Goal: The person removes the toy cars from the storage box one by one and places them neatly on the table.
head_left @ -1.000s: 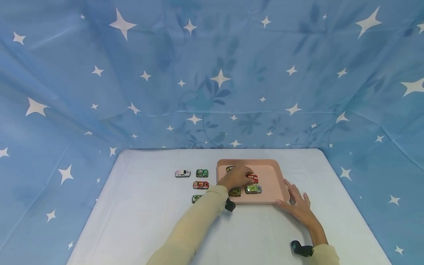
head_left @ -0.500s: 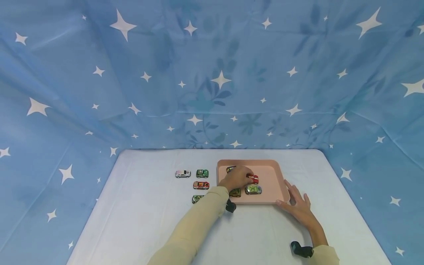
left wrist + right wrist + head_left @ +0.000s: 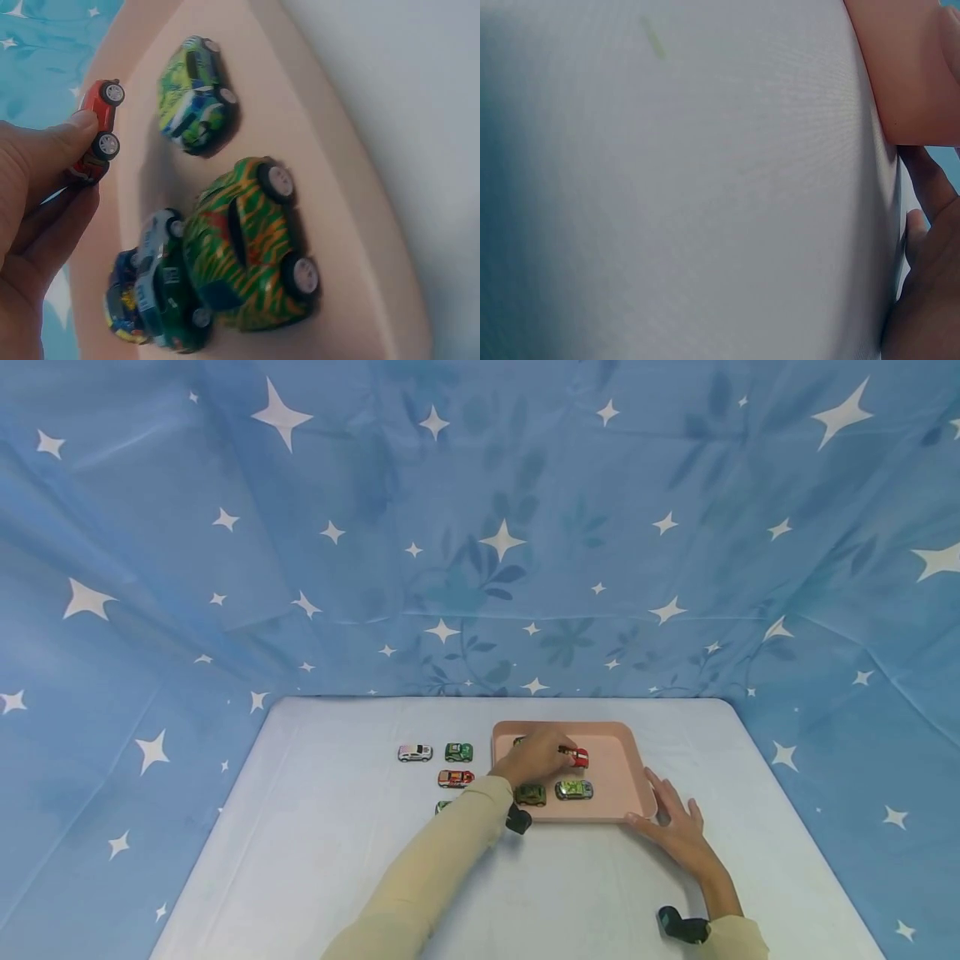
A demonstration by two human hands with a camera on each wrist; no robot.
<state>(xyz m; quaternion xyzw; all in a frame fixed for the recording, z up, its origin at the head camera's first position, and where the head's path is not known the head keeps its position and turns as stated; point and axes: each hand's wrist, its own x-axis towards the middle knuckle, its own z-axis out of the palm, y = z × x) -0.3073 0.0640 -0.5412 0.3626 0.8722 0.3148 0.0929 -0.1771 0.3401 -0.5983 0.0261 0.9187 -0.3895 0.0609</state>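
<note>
Starry blue cloth hangs behind and to both sides of the white table (image 3: 337,860) I am watching. On my feed the red toy car (image 3: 578,757) is in the far half of the pink tray (image 3: 622,760), its long axis running left to right; I cannot tell which end is the front. In the left wrist view its wheels face the camera. My left hand (image 3: 534,758) pinches it, thumb and fingers (image 3: 71,131) clamped on its left end.

Near it in the tray sit a light green car (image 3: 573,789), just nearer, and a green-and-orange striped car (image 3: 530,794) to the left of that one. A dark blue-green car (image 3: 154,289) shows in the left wrist view, touching the striped car.

My right hand (image 3: 678,827) lies flat on the table at the tray's near right corner, fingers straight and spread, touching the rim.

Left of the tray, on the table, stand a white car (image 3: 414,752), a green car (image 3: 458,752) and an orange car (image 3: 455,778); one more car is half hidden by my left sleeve (image 3: 442,868).
</note>
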